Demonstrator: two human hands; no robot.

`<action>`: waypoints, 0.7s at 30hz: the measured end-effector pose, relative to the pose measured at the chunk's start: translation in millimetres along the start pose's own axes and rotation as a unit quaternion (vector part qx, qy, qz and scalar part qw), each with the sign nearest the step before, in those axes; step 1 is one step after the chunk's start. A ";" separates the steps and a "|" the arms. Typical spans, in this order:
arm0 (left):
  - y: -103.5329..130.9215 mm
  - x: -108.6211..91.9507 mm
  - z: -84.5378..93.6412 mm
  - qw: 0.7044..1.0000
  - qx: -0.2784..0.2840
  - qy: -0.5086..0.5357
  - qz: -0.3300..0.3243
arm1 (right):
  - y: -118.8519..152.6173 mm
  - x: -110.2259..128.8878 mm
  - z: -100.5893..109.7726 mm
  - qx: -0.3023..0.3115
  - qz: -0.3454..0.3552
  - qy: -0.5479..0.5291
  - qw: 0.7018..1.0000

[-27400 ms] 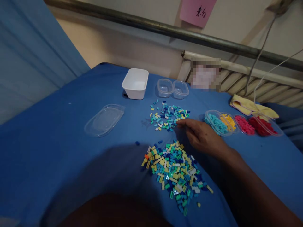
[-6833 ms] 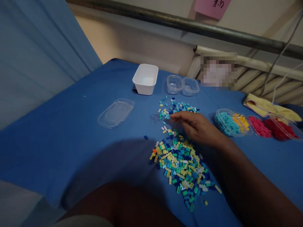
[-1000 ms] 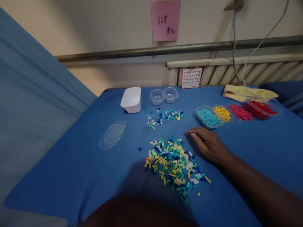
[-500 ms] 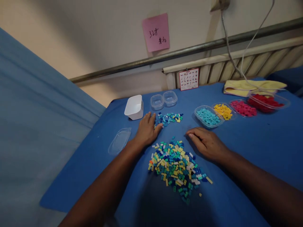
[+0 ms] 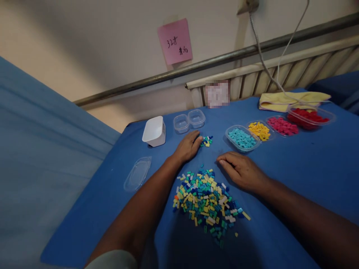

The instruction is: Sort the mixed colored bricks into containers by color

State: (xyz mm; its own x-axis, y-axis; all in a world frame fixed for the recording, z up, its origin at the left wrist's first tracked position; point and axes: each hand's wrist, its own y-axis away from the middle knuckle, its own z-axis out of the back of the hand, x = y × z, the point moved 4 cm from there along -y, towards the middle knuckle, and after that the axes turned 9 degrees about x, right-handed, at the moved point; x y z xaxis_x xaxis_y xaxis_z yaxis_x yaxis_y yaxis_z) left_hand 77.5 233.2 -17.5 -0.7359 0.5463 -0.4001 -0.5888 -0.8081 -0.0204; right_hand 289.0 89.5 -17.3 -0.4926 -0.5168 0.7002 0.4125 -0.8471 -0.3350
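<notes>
Four tubs (image 5: 240,150) right of the unsorted pile (image 5: 206,198) are loaded; left hand (image 5: 187,147) cupped, right hand (image 5: 245,172) curled, contents indeterminable.

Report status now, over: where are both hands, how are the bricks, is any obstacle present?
Left hand at small brick cluster, partly covering it. Right hand curled beside large brick pile. Both grips unclear. No obstacle seen between hands.

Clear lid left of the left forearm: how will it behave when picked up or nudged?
The clear lid looks thin and see-through, so likely light and slightly bendy. Lying flat on the blue cloth, it would probably slide rather than tip if pushed.
</notes>
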 end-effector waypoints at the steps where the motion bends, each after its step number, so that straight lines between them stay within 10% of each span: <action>1: -5.2 -5.4 -1.9 1.000 -0.002 0.008 -0.020 | -0.3 0.0 0.0 0.001 0.000 0.000 1.000; 9: -8.5 -37.0 -16.5 0.988 0.046 -0.004 -0.149 | -1.9 -2.0 -1.3 0.000 0.007 -0.009 1.000; 21: 44.9 -64.7 -5.0 0.973 0.184 -0.112 -0.080 | -0.6 2.3 -0.7 -0.012 0.028 0.004 1.000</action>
State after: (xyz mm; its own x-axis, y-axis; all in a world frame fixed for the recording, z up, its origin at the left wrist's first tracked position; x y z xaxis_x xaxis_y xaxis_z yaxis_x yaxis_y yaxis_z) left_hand 100.3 160.5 2.9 -0.6550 0.7261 -0.2090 -0.7516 -0.5977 0.2790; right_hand 287.1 88.7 -15.9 -0.4756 -0.5648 0.6743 0.4222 -0.8191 -0.3883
